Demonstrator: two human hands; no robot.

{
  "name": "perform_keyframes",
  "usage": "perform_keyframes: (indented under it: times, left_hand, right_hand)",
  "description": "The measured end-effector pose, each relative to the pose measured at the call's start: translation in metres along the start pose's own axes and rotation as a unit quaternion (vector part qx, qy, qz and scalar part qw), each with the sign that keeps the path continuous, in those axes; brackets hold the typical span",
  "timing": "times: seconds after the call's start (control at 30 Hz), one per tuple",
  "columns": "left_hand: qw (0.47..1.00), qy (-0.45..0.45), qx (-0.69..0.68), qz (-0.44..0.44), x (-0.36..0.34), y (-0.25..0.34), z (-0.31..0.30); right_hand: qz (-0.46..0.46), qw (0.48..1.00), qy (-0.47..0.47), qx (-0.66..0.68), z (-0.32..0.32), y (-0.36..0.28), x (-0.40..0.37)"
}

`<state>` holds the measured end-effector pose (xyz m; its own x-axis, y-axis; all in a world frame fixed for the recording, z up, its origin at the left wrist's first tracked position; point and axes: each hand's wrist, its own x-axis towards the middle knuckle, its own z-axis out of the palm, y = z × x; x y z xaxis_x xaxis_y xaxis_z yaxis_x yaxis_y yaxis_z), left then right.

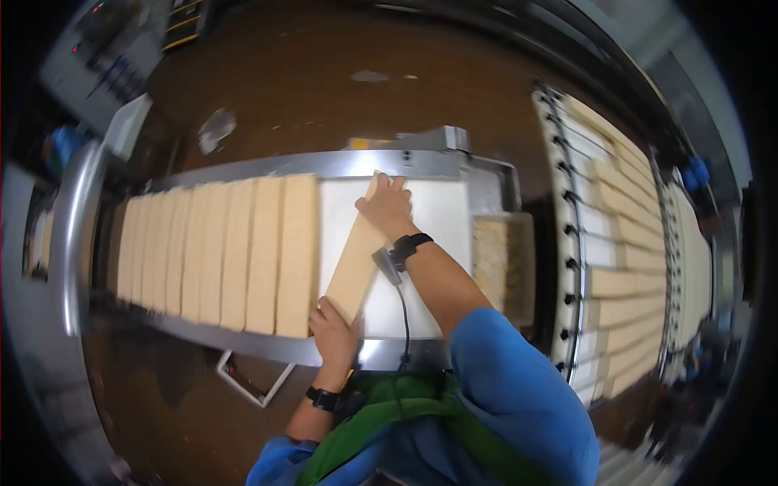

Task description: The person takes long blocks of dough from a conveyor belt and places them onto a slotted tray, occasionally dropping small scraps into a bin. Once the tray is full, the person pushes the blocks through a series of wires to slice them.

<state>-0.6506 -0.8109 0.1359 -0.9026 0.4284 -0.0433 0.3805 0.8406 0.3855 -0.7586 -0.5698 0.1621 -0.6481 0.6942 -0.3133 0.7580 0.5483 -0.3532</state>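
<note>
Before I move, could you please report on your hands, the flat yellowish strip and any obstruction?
Left hand, right hand on opposite ends of yellowish strip. Strip slanted over flat white surface. Thin black cable hanging close by.

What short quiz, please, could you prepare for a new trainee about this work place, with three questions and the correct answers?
1. Multiple choice: at which end of the slanted strip is the person's right hand?
A) the end nearer the body
B) the end farther from the body
C) neither end

2. True or false: the row of strips is on the person's left of the slanted strip.

3. Fill in the colour: the flat surface under the slanted strip is ____.

Key: 1. B; 2. True; 3. white
</note>
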Motion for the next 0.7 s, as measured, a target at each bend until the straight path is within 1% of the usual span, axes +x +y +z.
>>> perform_keyframes:
  times: [0.07, 0.1, 0.13, 0.23, 0.27, 0.37, 0.4, 0.43, 0.5, 0.6, 0.7]
  left_hand:
    - [0.989, -0.057, -0.111, 0.076, 0.01, 0.007, -0.01]
    - [0.975, -0.091, -0.166, 0.112, 0.015, 0.013, -0.01]
    - [0.96, -0.147, -0.225, 0.079, 0.015, 0.018, -0.004]
    - [0.959, -0.243, -0.132, 0.066, 0.015, 0.06, -0.001]
    - [0.962, -0.233, -0.125, 0.063, 0.015, 0.078, 0.0]
    - [0.966, -0.088, -0.142, 0.197, 0.01, 0.101, 0.028]
    - [0.959, -0.1, -0.192, 0.18, 0.01, 0.12, 0.027]
    - [0.953, -0.098, -0.199, 0.204, 0.009, 0.14, 0.026]
    - [0.941, -0.091, -0.212, 0.249, 0.011, 0.184, 0.027]
    - [0.901, -0.03, -0.195, 0.386, 0.01, 0.259, 0.029]
    - [0.863, -0.067, -0.282, 0.414, 0.011, 0.324, 0.033]
  right_hand:
    - [0.057, 0.997, 0.051, 0.011, -0.018, 0.042, -0.003]
    - [0.087, 0.993, 0.076, 0.014, -0.028, 0.065, -0.007]
    - [0.077, 0.99, 0.116, -0.019, -0.036, 0.085, -0.014]
    - [0.145, 0.974, 0.123, 0.126, -0.061, 0.133, -0.039]
    - [0.168, 0.96, 0.117, 0.19, -0.07, 0.148, -0.048]
    - [0.196, 0.918, 0.236, 0.252, -0.067, 0.213, -0.055]
    - [0.159, 0.892, 0.341, 0.249, -0.07, 0.234, -0.059]
    - [0.17, 0.88, 0.353, 0.267, -0.076, 0.259, -0.064]
    - [0.187, 0.856, 0.375, 0.304, -0.134, 0.289, -0.101]
    - [0.245, 0.813, 0.424, 0.314, -0.178, 0.361, -0.111]
    - [0.327, 0.798, 0.427, 0.272, -0.207, 0.429, -0.108]
